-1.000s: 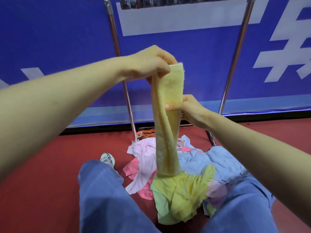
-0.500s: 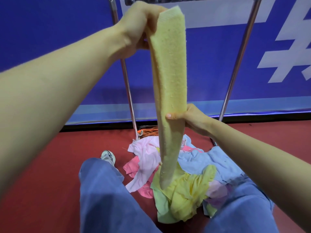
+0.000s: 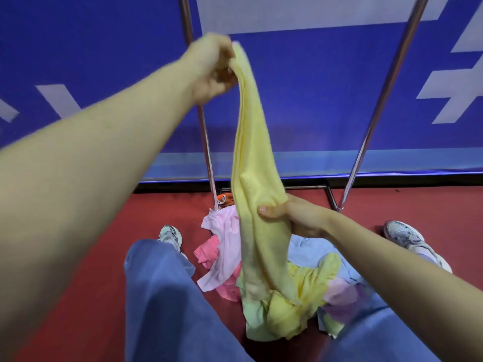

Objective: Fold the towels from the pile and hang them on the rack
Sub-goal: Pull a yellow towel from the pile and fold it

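Head view, writing: Large white strokes are printed on the blue banner (image 3: 313, 100). They are cut off by the frame edges and cannot be read.
Head view, towel's look: The yellow towel (image 3: 251, 158) is gathered lengthwise into one long, narrow band. It is pale yellow with a soft nap, and shallow creases run along its length.
Head view, left grip: The towel's top end is pinched in the left hand (image 3: 211, 66), which is raised in front of the banner. The fingers are curled round the cloth, though the hand is blurred.
Head view, right grip: The right hand (image 3: 295, 218) is clamped on the towel low down. The thumb is laid across the front, and the fingers are hidden behind the cloth.
Head view, towel against the grips: The band is held nearly upright between the two grips. A loose tail hangs below the right hand, over the pile (image 3: 308, 291). Whether its end touches the pile cannot be told.
Head view, pile: Pink, light blue, green, yellow and lilac cloths lie heaped on the red floor (image 3: 78, 257), between the person's legs in jeans (image 3: 162, 296).
Head view, rack: Two chrome poles of the rack (image 3: 376, 111) rise behind the pile.
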Demonstrator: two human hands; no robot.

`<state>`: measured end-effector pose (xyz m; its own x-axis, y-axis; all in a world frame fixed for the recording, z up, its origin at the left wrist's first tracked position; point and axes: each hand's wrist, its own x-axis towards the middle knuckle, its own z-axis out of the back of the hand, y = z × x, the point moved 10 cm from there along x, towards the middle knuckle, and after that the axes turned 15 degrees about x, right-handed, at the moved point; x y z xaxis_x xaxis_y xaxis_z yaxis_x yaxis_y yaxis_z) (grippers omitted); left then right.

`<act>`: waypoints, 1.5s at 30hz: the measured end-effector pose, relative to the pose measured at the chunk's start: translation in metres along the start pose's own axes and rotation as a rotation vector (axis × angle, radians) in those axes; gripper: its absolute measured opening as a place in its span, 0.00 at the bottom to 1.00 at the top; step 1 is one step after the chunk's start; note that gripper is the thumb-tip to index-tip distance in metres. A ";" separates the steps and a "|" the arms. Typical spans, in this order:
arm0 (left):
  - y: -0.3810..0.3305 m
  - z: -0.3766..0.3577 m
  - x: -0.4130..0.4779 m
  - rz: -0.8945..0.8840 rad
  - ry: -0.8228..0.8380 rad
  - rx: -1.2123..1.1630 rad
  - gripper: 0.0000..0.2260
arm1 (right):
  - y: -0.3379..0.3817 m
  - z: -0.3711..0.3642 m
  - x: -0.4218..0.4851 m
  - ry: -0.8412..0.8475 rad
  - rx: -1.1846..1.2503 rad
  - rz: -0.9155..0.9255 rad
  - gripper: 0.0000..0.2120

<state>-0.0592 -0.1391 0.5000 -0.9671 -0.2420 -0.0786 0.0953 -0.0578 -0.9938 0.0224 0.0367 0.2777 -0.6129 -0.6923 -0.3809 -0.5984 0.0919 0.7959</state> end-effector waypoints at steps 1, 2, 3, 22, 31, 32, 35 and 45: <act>0.005 -0.009 0.008 0.000 0.009 0.085 0.14 | -0.003 0.000 0.001 0.007 0.045 -0.010 0.22; 0.031 -0.008 0.022 0.087 -0.036 0.183 0.09 | -0.003 -0.001 0.002 0.015 0.094 -0.009 0.21; 0.068 -0.006 0.018 0.134 -0.057 0.217 0.07 | -0.002 -0.002 0.003 0.018 0.140 0.000 0.20; 0.284 -0.088 -0.079 0.542 0.305 -0.123 0.21 | -0.001 0.042 0.023 -0.154 -0.054 -0.030 0.12; 0.264 -0.101 -0.079 0.493 0.151 -0.312 0.16 | 0.047 0.076 0.012 -0.436 -0.668 0.180 0.30; 0.261 -0.102 -0.078 0.482 0.141 -0.318 0.18 | 0.059 0.077 0.005 -0.508 -0.796 0.282 0.30; 0.253 -0.102 -0.075 0.445 0.114 -0.298 0.21 | 0.076 0.067 -0.017 -0.636 -0.995 0.551 0.24; 0.184 -0.105 -0.088 -0.165 0.046 0.448 0.09 | 0.037 0.054 -0.007 -0.638 -0.916 0.529 0.23</act>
<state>0.0185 -0.0271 0.3157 -0.9863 -0.1518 0.0643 0.0217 -0.5060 -0.8622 -0.0234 0.0834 0.2839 -0.9653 -0.2262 0.1306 0.2238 -0.4586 0.8600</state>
